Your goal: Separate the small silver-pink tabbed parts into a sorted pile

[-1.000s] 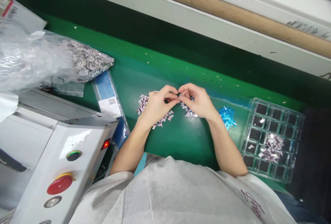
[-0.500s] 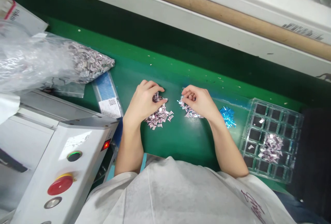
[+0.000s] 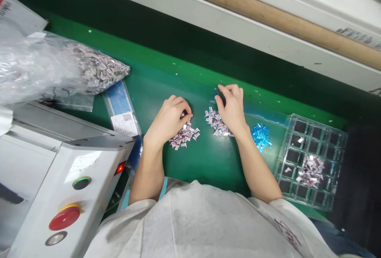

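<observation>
My left hand [image 3: 174,117] is over a pile of small silvery-pink pieces [image 3: 183,135], thumb and forefinger pinched together. Whatever is between those fingertips is too small to make out. Past a second pile of similar pieces with bits of blue on them [image 3: 218,123] reaches my right hand [image 3: 232,105]. Its thumb and forefinger are apart, and its other fingers are curled. By these fingertips lies a tiny bluish scrap [image 3: 216,89]. To the right of my right wrist is a heap of shiny blue strips [image 3: 261,136].
A clear compartment tray [image 3: 293,121] at right bears more silvery pieces [image 3: 311,171]. At left lie a plastic bag of pieces [image 3: 101,69] and a labelled blue packet [image 3: 119,99]. A machine panel with a red button [image 3: 64,217] stands near left. A white ledge [image 3: 238,20] crosses the back.
My right hand has moved up and away from its pile, and its fingers have spread. My left thumb and forefinger have closed together. The view has shifted slightly.
</observation>
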Motion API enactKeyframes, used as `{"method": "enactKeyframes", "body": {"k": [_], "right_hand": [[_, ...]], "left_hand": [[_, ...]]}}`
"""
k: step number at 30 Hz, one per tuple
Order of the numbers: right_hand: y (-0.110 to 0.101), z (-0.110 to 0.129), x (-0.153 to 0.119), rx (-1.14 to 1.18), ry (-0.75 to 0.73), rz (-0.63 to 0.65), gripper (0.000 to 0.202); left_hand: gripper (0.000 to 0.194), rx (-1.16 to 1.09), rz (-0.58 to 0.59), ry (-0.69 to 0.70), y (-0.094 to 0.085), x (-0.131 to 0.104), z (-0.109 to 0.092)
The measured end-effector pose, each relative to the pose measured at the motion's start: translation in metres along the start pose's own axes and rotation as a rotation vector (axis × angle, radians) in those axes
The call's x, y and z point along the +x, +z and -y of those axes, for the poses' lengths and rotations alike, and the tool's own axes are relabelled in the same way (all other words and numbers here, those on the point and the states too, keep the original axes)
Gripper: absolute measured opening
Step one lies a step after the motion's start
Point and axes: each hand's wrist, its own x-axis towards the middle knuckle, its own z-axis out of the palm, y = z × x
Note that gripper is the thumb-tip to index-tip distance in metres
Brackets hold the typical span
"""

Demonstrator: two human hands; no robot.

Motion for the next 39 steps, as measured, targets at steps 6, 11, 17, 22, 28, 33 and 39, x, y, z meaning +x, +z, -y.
{"method": "enactKeyframes", "body": {"k": [6,11,17,22,28,33,39], "right_hand": [[0.003,-0.002,0.002,0.017,0.026,-0.007,0.028],[0.005,0.001,0.005,0.047,0.057,-0.037,0.016],[0.006,0.004,0.006,0.127,0.045,-0.104,0.016],[-0.002,0.013,0.0,0.268,0.008,-0.202,0.014],[-0.015,0.028,-0.008,0.553,0.011,-0.053,0.014],[-0.02,0.038,-0.014,0.712,0.015,0.153,0.02],[-0.019,0.037,-0.015,0.727,0.01,0.147,0.015]], "left_hand": [[0.003,-0.273,-0.155,-0.143,0.001,0.0,-0.013],[0.005,-0.487,-0.202,-0.206,0.002,0.001,-0.024],[0.005,-0.576,-0.184,-0.22,0.009,0.002,-0.024],[0.006,-0.61,-0.232,-0.27,0.018,0.005,-0.026],[0.006,-0.692,-0.26,-0.25,0.027,0.006,-0.029],[0.007,-0.739,-0.268,-0.238,0.029,0.006,-0.031],[0.009,-0.742,-0.286,-0.239,0.029,0.007,-0.032]]}}
